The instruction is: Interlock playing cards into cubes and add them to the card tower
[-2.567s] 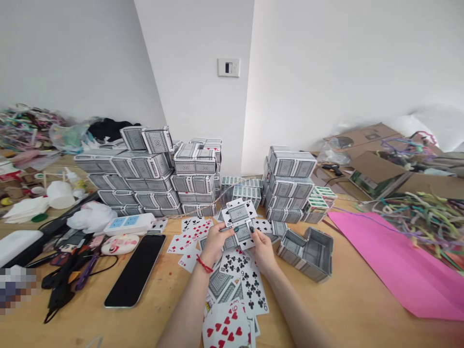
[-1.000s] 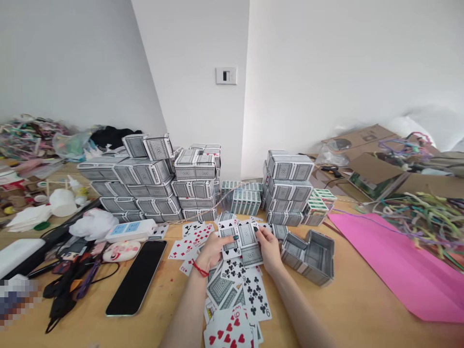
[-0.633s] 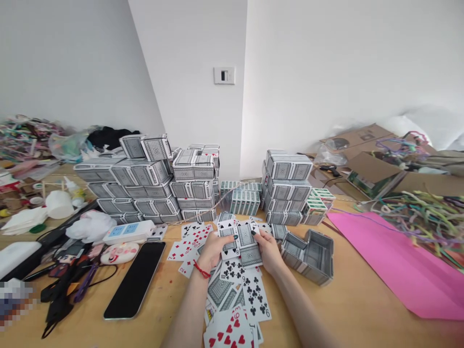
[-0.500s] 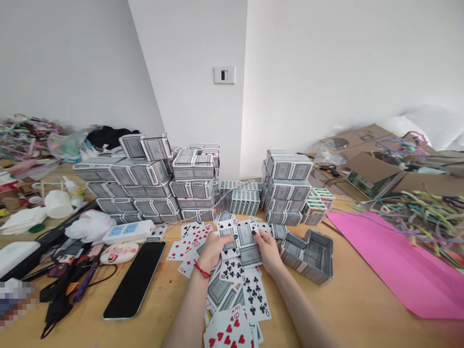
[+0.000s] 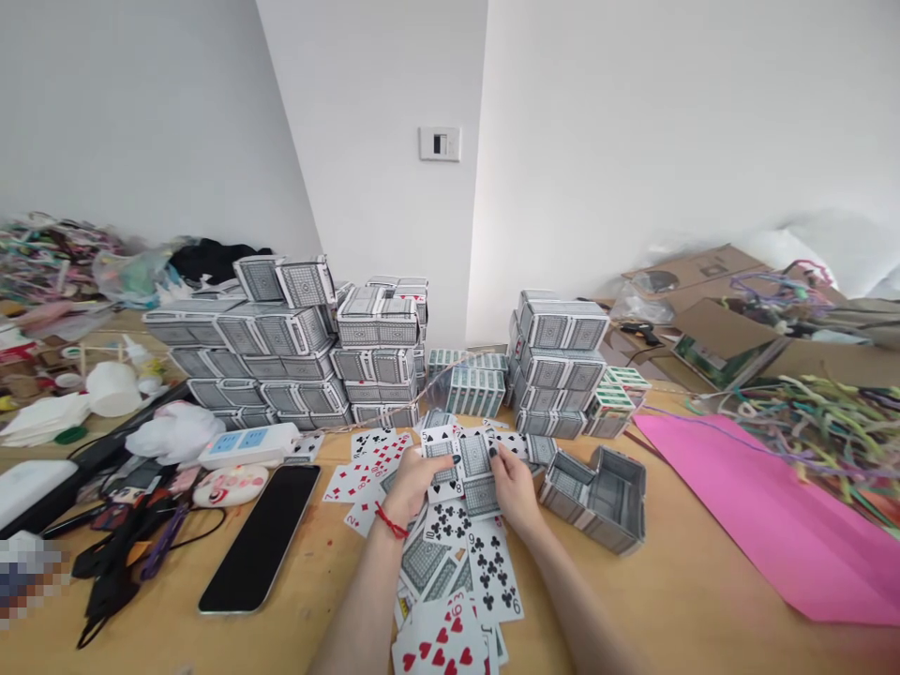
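Squarely between left hand (image 5: 412, 482) and right hand (image 5: 517, 492) are grey-backed playing cards (image 5: 476, 461), gripped by both hands.

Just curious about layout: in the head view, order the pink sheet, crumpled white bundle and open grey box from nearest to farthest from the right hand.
From the right hand:
1. Open grey box, just right of it.
2. Pink sheet, farther right.
3. Crumpled white bundle, far left side.

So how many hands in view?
2: left hand on the left of the held cards, right hand on the right. Both are partly hidden by the cards.
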Action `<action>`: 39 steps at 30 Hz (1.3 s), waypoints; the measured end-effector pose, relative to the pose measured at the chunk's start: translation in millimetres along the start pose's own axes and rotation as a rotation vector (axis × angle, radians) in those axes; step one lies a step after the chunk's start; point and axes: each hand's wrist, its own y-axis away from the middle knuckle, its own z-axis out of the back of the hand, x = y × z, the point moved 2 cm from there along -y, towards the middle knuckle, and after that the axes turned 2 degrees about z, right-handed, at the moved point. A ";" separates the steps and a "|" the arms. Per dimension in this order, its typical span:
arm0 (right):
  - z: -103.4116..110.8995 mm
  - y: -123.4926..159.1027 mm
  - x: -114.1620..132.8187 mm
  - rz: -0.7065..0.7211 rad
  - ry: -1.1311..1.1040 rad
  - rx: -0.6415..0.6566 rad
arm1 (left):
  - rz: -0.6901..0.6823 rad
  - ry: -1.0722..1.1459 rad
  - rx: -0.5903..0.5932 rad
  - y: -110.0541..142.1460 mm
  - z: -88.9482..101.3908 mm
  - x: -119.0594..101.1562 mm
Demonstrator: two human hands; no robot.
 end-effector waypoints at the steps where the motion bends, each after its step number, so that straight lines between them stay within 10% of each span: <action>1: -0.4 -0.8 0.3 -0.058 -0.104 0.020 | 0.015 0.022 0.009 1.2 -0.5 -1.4; 12: -8.7 12.4 21.8 -0.516 -0.467 0.330 | 0.082 0.090 0.157 9.9 -1.8 -7.7; 39: -13.0 11.3 13.5 -0.491 -0.587 0.087 | 0.055 0.039 0.172 0.2 0.4 2.2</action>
